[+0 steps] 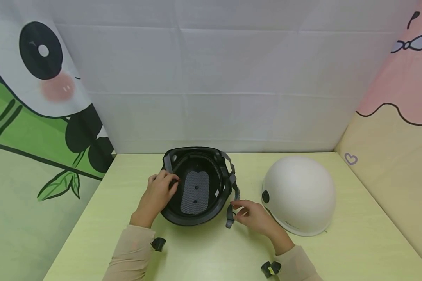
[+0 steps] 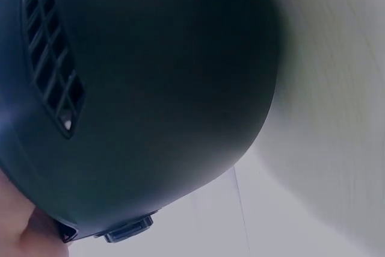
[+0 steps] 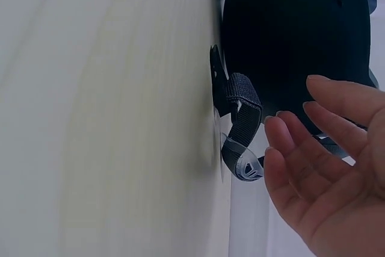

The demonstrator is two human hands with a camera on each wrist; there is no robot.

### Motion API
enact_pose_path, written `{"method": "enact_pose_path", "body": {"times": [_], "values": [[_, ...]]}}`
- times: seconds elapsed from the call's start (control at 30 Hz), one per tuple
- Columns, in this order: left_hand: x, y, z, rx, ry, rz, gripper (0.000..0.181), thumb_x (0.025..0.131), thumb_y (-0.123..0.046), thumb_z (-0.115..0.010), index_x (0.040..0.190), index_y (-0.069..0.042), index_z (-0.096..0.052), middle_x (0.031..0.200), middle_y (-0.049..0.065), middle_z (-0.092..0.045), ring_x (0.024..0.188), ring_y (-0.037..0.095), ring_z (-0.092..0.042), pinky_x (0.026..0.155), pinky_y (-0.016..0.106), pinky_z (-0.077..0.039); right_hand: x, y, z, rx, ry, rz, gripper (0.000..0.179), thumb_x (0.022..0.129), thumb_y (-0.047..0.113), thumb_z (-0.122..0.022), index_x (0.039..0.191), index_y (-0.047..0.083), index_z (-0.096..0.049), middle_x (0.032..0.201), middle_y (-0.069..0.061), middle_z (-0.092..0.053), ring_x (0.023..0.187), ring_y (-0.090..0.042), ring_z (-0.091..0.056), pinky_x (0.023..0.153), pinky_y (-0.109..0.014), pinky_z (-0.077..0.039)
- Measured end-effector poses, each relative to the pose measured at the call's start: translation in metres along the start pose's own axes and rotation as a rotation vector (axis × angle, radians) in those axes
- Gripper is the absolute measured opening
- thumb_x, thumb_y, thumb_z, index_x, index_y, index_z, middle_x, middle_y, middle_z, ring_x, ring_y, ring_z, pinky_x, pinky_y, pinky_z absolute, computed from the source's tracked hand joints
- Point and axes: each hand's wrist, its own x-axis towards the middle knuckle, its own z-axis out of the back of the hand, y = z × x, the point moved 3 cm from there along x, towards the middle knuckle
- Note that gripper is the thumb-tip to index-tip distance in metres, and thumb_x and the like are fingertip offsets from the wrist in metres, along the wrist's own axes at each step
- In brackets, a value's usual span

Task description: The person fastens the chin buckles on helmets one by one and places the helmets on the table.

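A black helmet (image 1: 185, 219) lies upside down on the table, its padded inside facing up. At its left rim my left hand (image 1: 158, 196) grips the edge near a grey strap; the left wrist view has only part of that hand (image 2: 27, 227) beside the dark vented shell (image 2: 162, 88). From the right rim a grey chin strap (image 1: 233, 183) hangs down to the tabletop. Beside its lower end is my right hand (image 1: 254, 216), its fingers loosely bent. In the right wrist view those fingers (image 3: 301, 167) stand close to the strap (image 3: 245, 127) without curling round it.
A white helmet (image 1: 300, 195) sits dome up on the right of the pale yellow table (image 1: 197, 255), close to my right hand. A white sheet (image 1: 228, 86) rises behind the table, with cartoon-printed cloth (image 1: 397, 164) at the sides.
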Motion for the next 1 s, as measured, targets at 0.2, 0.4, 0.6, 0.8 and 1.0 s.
{"method": "enact_pose_path", "body": {"times": [0.2,0.4,0.6,0.8,1.0], "values": [[-0.0004,0.0012,-0.0021,0.012,0.009,0.018,0.013,0.082,-0.002,-0.076,0.092,-0.003,-0.068,0.087,0.010,-0.053,0.080,0.027,-0.056,0.086,0.054,-0.038,0.0001,-0.0007,0.0002,-0.008,-0.001,0.000,0.037,0.088,0.002,-0.070,0.124,0.001,-0.064,0.111,-0.013,-0.066,0.087,-0.022,-0.065,0.067,-0.029,-0.052],[-0.0015,0.0002,-0.0016,0.017,0.037,0.034,0.011,0.084,-0.003,-0.074,0.093,-0.003,-0.067,0.089,0.010,-0.052,0.082,0.028,-0.055,0.089,0.054,-0.038,-0.0001,-0.0024,0.0002,0.010,0.010,-0.019,0.037,0.088,0.004,-0.071,0.124,0.002,-0.064,0.112,-0.014,-0.065,0.088,-0.023,-0.065,0.069,-0.031,-0.052],[-0.0011,-0.0007,-0.0010,0.009,0.037,0.027,0.010,0.084,-0.002,-0.073,0.093,-0.002,-0.067,0.089,0.010,-0.052,0.082,0.028,-0.055,0.089,0.054,-0.038,0.0004,-0.0036,0.0000,0.013,0.009,-0.018,0.037,0.087,0.004,-0.071,0.124,0.002,-0.064,0.112,-0.013,-0.065,0.088,-0.022,-0.065,0.069,-0.031,-0.052],[0.0003,-0.0016,-0.0013,-0.003,0.035,0.023,0.013,0.083,-0.001,-0.074,0.094,-0.002,-0.067,0.091,0.011,-0.052,0.083,0.028,-0.054,0.089,0.054,-0.038,0.0003,-0.0042,0.0011,0.003,0.009,-0.011,0.037,0.087,0.003,-0.070,0.124,0.002,-0.064,0.112,-0.014,-0.065,0.088,-0.022,-0.065,0.069,-0.031,-0.052],[0.0040,-0.0048,0.0028,-0.028,0.029,0.016,0.017,0.082,0.001,-0.075,0.096,-0.001,-0.066,0.093,0.012,-0.052,0.087,0.030,-0.053,0.089,0.054,-0.038,0.0034,-0.0077,0.0029,-0.056,0.007,-0.029,0.037,0.088,0.003,-0.068,0.125,0.004,-0.064,0.112,-0.012,-0.065,0.088,-0.021,-0.065,0.068,-0.032,-0.052]]}}
